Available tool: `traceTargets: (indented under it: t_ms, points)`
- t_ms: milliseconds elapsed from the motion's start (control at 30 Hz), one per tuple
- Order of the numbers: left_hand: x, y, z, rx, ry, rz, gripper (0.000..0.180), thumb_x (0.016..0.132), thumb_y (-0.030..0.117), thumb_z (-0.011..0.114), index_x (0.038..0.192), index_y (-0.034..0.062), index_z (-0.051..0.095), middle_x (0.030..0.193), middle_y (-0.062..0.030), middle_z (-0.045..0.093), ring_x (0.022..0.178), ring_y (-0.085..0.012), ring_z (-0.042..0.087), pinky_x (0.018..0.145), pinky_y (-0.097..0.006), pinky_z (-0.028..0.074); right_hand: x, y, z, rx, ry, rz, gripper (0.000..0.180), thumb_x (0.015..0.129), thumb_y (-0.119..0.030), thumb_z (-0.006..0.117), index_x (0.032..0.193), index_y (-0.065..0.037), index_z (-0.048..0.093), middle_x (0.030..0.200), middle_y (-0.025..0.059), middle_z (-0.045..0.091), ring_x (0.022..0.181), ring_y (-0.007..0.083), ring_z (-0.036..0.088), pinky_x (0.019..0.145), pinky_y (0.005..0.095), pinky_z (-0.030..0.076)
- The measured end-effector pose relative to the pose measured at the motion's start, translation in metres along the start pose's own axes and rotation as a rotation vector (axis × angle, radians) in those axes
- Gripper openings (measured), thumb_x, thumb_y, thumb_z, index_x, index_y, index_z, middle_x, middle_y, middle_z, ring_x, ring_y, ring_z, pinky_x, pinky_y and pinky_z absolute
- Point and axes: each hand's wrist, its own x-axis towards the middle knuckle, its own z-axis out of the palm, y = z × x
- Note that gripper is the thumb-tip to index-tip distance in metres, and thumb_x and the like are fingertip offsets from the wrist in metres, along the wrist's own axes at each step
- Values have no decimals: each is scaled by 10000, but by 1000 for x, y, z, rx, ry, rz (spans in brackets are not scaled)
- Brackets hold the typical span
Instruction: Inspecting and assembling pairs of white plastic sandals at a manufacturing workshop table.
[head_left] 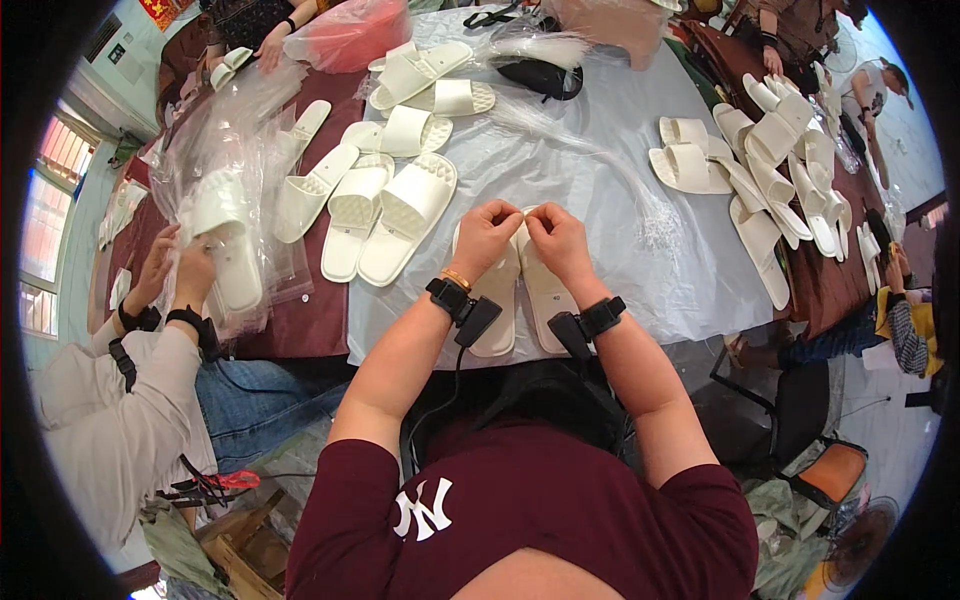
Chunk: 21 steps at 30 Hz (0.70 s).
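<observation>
A pair of white slippers lies side by side in front of me, the left slipper (497, 325) and the right slipper (546, 300) with their heels toward me. Over their strap end, my left hand (487, 240) and my right hand (558, 242) meet, each with thumb and fingers pinched together. Whatever is between the fingertips is too small to make out. My hands and wrists cover much of the slippers' upper part. Beyond them, a bundle of thin clear plastic strands (655, 215) trails across the grey plastic table cover (620, 290).
Several white slippers (408, 220) sit at left, more in a heap (775, 150) at right. A co-worker's hands (190, 275) handle a bagged slipper (230, 250) on the left. Farther back are a black pouch (540, 78) and a pink plastic bag (350, 38). A chair (800, 410) stands right.
</observation>
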Motion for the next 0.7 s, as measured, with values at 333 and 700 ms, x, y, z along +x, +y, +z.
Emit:
traceTargets:
  t_ms: [333,700]
  points:
    - [5,6,-1,74,3,54,174,806,151,648,825,-21,668,672,-40,642,604,-75,555,561,-244,449,6,1,-1,-22,-2,-39,126,838,-108,597,840,15,623,712,141,643,619,214,617,586,317,480]
    - [9,3,-4,84,-104,48,169,822,147,639,837,-20,660,722,-19,648,662,-61,553,594,-231,447,5,17,3,176,-34,14,182,836,-20,553,1017,-14,555,807,84,635,750,159,622,679,288,496]
